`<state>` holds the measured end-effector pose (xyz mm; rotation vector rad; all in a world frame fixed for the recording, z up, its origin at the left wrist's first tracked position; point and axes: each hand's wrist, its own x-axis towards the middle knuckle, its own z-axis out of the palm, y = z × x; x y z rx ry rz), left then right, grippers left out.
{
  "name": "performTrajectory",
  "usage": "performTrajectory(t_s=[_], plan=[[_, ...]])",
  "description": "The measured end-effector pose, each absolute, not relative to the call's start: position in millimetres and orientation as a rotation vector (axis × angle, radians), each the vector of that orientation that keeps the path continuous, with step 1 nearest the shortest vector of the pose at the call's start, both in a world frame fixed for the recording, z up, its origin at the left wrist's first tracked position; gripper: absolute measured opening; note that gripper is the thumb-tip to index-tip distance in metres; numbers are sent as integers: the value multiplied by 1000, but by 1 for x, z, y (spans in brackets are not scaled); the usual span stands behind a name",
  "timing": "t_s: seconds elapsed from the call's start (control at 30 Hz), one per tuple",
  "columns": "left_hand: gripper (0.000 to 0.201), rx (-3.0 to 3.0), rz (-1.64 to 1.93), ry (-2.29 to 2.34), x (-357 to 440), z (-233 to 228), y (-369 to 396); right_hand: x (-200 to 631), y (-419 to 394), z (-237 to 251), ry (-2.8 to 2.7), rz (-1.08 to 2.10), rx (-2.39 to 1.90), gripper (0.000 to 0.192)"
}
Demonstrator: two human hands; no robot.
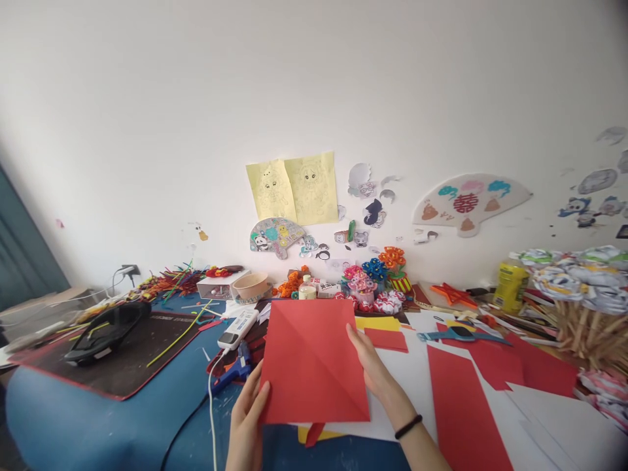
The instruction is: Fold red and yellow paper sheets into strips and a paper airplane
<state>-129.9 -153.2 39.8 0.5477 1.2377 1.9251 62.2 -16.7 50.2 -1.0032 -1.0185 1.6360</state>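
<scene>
A square sheet of red paper (314, 360) is held up in front of me, with a diagonal crease running across it. My left hand (248, 402) grips its lower left edge, thumb on the front. At the upper right edge, my right hand (367, 356) is closed on the same sheet, a dark band round that wrist. The fingers behind the paper are hidden. Beneath and to the right lie white paper (412, 379), a long red paper strip (464, 405) and a small red paper piece (386, 339).
On the left are a blue glue gun (230, 373), a white power strip (239, 328) with cables, and a dark mat (142, 366). Behind stand pipe-cleaner flowers (375, 269) and a bowl (251, 286). A blue watch (464, 334) and yellow bottle (510, 286) are at right.
</scene>
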Motion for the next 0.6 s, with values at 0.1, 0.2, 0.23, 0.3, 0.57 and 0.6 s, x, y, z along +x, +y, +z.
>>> performTrajectory(t_s=[0.1,0.2,0.23,0.3,0.57,0.6], plan=[[59,541,1922,1236,-133,33,-153,63,-17,50,-1012,1647,-998,88],[54,541,1917,1241,-133,33,-154,63,-13,46,-1006,1650,-965,85],[54,544,1917,1246,-133,35,-155,62,-12,45,-1006,1648,-955,84],[56,563,1923,1255,-132,39,-156,62,-11,44,-1006,1633,-958,82],[57,642,1888,1250,-135,37,-159,63,-17,47,-1081,1618,-937,65],[57,655,1880,1233,-136,36,-159,63,-17,46,-1090,1619,-931,64]])
